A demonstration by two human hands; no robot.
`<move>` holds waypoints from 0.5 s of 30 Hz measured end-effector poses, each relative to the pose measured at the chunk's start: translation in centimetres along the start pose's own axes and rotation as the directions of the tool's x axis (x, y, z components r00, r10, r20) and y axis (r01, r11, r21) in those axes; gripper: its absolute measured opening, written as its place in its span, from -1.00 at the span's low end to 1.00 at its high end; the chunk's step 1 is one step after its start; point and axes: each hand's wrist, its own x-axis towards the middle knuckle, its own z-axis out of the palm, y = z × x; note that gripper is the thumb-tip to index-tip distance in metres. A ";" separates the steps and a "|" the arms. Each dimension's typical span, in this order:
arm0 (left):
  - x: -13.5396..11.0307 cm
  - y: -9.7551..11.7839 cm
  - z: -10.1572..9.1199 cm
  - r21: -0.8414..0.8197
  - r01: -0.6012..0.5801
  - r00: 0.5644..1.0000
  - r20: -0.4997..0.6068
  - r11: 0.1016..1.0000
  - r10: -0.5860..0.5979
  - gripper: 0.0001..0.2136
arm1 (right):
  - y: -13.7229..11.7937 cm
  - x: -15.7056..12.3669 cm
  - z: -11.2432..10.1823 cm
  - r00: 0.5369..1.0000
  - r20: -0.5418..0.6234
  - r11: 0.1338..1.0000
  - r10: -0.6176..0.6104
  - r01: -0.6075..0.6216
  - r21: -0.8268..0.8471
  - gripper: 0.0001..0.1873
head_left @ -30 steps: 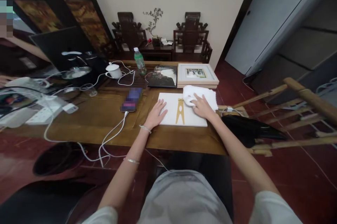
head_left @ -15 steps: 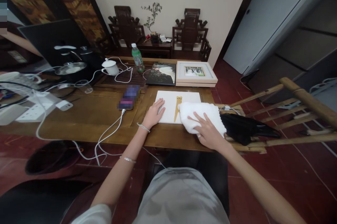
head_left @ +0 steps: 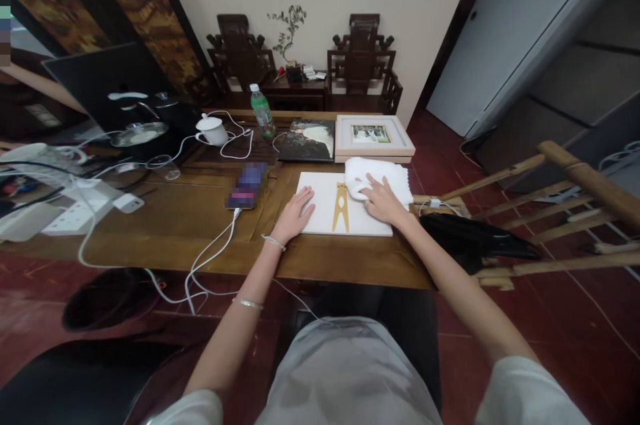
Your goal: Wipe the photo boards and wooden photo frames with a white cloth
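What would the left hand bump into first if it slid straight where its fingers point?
Sliding over the white board, the left hand would probably bump the dark picture just beyond it, though depth is hard to judge.

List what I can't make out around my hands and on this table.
All in the head view:
- White board: upper right corner, covered by the white cloth.
- Right hand: palm, hidden against the cloth.
- Left hand: palm, turned down toward the board.
- Phone: screen content, pixelated.
- Framed picture: fine detail, too small.
- Other person's arm: cut off by the left edge.
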 end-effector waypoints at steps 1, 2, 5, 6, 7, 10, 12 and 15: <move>0.0 0.0 0.0 -0.001 -0.001 1.000 0.000 1.000 0.001 -0.52 | -0.6 -1.0 -0.1 1.000 0.007 1.000 -0.008 0.008 0.000 -0.53; 0.0 0.1 0.0 -0.002 -0.002 1.000 0.000 1.000 0.002 -0.52 | -1.3 -2.1 -0.2 1.000 0.016 1.000 -0.023 0.023 0.002 -0.54; 0.0 0.2 0.0 0.002 -0.003 1.000 0.003 1.000 0.003 -0.53 | -3.6 -6.2 -0.7 0.996 0.031 0.996 -0.089 0.088 0.026 -0.60; 0.0 0.2 0.1 0.003 -0.003 1.000 0.004 1.000 0.003 -0.53 | -4.3 -7.5 -0.9 0.993 0.035 0.993 -0.114 0.113 0.041 -0.60; 0.0 0.2 0.1 0.004 -0.004 1.000 0.004 1.000 0.004 -0.53 | -4.8 -8.6 -1.2 0.990 0.041 0.989 -0.138 0.136 0.058 -0.60; 0.0 0.2 0.1 0.004 -0.004 1.000 -0.001 1.000 0.004 -0.54 | -5.3 -10.1 -1.8 0.980 0.061 0.977 -0.188 0.180 0.115 -0.56; 0.1 0.1 0.2 0.001 -0.002 1.000 -0.004 1.000 0.002 -0.54 | -4.7 -9.5 -2.0 0.979 0.065 0.974 -0.193 0.184 0.132 -0.54; 0.1 0.0 0.3 -0.006 -0.004 1.000 -0.007 1.000 0.004 -0.55 | -3.0 -6.6 -1.7 0.991 0.051 0.989 -0.124 0.118 0.093 -0.55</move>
